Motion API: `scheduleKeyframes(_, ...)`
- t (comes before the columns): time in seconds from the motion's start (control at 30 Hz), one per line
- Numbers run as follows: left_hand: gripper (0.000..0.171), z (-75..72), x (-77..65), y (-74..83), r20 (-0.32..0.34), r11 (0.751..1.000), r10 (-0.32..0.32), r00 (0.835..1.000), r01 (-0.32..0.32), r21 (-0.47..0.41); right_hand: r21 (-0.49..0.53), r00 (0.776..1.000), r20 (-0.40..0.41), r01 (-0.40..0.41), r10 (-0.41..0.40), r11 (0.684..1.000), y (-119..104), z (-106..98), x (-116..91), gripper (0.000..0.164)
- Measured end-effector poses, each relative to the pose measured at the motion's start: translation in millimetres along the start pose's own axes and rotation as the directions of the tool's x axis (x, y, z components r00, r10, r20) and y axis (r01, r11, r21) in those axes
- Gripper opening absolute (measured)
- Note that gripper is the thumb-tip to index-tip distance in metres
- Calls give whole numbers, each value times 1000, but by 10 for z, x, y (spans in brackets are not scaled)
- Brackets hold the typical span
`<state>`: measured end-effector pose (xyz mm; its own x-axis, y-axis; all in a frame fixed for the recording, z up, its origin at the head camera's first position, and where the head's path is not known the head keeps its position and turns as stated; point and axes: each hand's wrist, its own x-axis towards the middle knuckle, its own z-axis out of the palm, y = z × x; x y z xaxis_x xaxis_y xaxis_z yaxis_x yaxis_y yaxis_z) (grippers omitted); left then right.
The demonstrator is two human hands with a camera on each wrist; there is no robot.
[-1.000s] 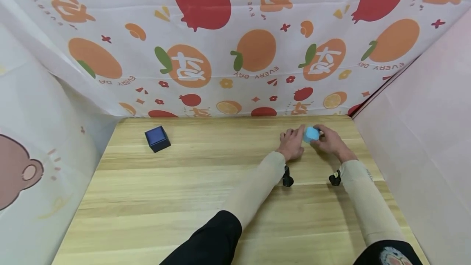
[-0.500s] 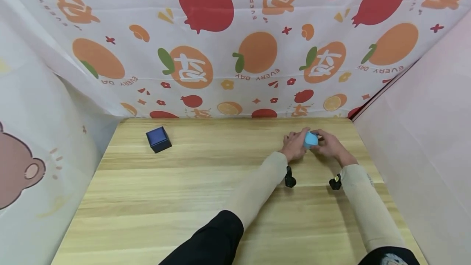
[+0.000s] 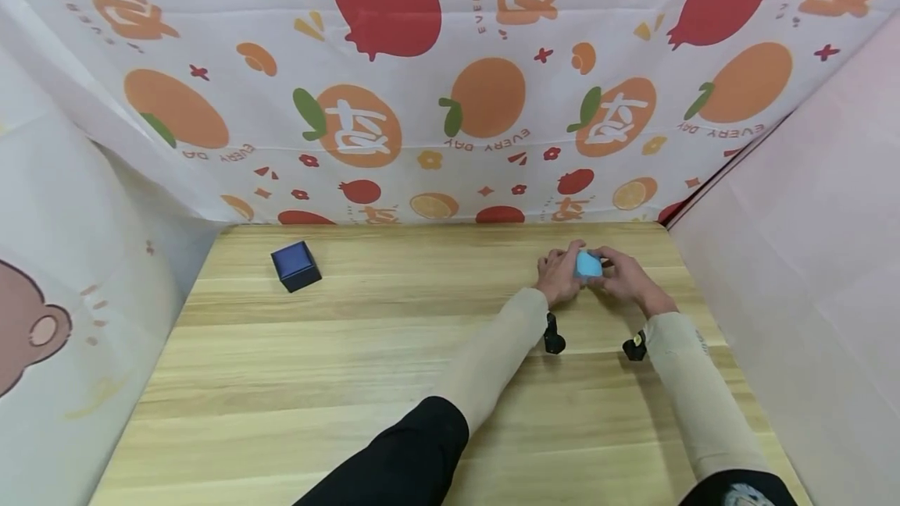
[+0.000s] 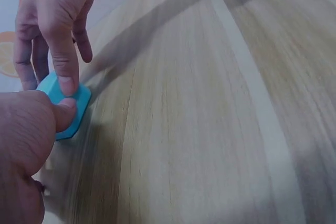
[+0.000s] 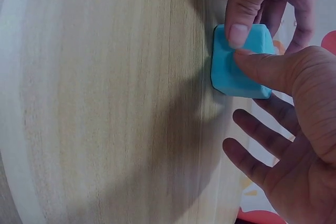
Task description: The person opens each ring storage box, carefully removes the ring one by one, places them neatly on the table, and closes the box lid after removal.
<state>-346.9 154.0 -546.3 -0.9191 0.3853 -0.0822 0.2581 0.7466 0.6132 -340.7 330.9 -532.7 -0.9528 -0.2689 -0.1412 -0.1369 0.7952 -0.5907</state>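
A small light-blue box (image 3: 588, 265) with rounded edges is at the far right of the wooden table, between both hands. My left hand (image 3: 558, 276) grips its left side, and my right hand (image 3: 626, 278) grips its right side. Seen from the right wrist, both thumbs press the near face of the box (image 5: 239, 69), their tips almost meeting. That same view has the right hand's other fingers (image 5: 257, 129) spread below the box. The left wrist view also has both thumbs on the box (image 4: 79, 106). Fingers partly hide its far side.
A dark blue square box (image 3: 296, 265) sits at the table's far left. Behind the table (image 3: 316, 365) hangs a fruit-print cloth (image 3: 422, 115), with pale cloth walls at either side. Small black devices (image 3: 554, 334) are strapped at the wrists.
My left hand has come from beside the light-blue box to holding it together with the right. The box has shifted slightly left and turned. The dark blue box stays put.
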Motion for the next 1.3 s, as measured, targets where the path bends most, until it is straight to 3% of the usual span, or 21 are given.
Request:
scheduleKeyframes(0.1,74,33,16,-15,-1,1000,2,1000,-2,13,-1,1000,4,-7,7,1000,13,10,-1,55)
scheduleKeyframes(0.3,78,123,91,-116,-30,998,-24,999,23,-54,-3,1000,-6,4,-4,1000,40,21,9,60)
scheduleKeyframes(0.43,79,158,97,-152,-44,998,-1,999,-1,-57,8,1000,-3,-6,6,1000,32,25,-8,62)
scheduleKeyframes(0.77,84,275,155,-200,-101,969,-38,994,12,-248,2,1000,14,-28,28,1000,3,0,25,59)
scheduleKeyframes(1.03,67,235,136,-192,-94,962,-90,991,63,-265,15,999,13,-39,39,999,54,17,47,58)
scheduleKeyframes(1.3,54,230,150,-193,-117,975,-64,991,37,-221,33,1000,9,-5,5,999,58,-12,50,55)
